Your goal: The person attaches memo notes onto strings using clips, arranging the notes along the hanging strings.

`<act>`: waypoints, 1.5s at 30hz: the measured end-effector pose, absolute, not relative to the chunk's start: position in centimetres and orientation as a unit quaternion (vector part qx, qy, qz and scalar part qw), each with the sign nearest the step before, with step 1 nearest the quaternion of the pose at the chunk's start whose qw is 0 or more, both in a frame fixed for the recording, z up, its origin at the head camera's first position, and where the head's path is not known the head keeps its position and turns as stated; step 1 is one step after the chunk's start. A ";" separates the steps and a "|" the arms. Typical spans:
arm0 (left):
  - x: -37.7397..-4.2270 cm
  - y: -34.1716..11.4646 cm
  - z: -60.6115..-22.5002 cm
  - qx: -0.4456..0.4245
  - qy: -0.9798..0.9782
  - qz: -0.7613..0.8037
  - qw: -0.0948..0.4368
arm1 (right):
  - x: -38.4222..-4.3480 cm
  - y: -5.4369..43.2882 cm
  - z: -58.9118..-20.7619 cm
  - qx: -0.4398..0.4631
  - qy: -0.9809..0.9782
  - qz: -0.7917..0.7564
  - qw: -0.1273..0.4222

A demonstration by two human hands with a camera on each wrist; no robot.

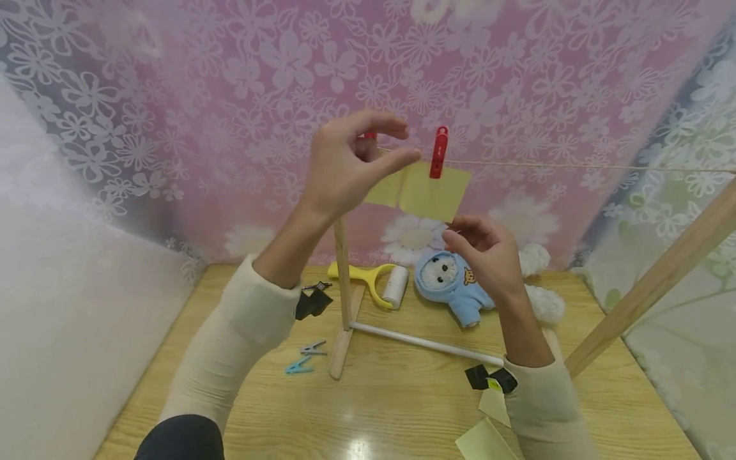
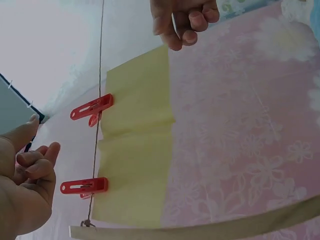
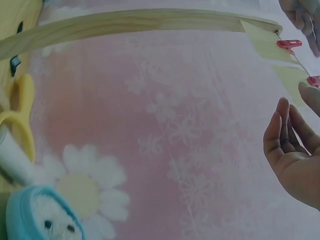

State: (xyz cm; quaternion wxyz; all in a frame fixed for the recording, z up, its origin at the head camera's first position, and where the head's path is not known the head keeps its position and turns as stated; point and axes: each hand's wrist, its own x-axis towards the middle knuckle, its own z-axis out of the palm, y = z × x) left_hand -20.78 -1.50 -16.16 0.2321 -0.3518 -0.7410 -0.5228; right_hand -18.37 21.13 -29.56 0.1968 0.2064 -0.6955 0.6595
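Yellow paper sheets (image 1: 432, 199) hang side by side just below the string (image 2: 101, 52), each pinned to it by one red clothespin (image 1: 439, 153). With a single clip apiece, a tug on a lower corner could likely twist a sheet or slip it free; a finger bumping the string might set both swinging. Close to the string, the left hand (image 1: 349, 163) has thumb and fingers well parted, gripping nothing. Below the string, the right hand (image 1: 487, 254) is loosely bent and seemingly released beside a sheet's corner; whether it touches, I cannot tell.
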 end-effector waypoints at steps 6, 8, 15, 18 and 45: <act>-19.9 -4.2 -20.2 -0.396 -0.696 -0.551 0.236 | -16.7 23.0 -31.3 0.181 -0.758 0.604 0.166; -19.7 -5.2 -21.9 -0.392 -0.709 -0.547 0.211 | -16.1 23.8 -32.0 0.166 -0.783 0.579 0.154; -20.6 -10.1 -28.6 -0.299 -0.794 -0.519 0.103 | -13.8 26.7 -36.0 0.111 -0.881 0.451 0.093; -21.2 -12.3 -32.0 -0.242 -0.821 -0.514 0.063 | -12.8 28.1 -38.4 0.110 -0.894 0.429 0.070; -21.9 -15.6 -50.1 -0.157 -0.905 -0.382 -0.100 | -9.1 34.4 -47.7 -0.015 -0.948 0.294 -0.117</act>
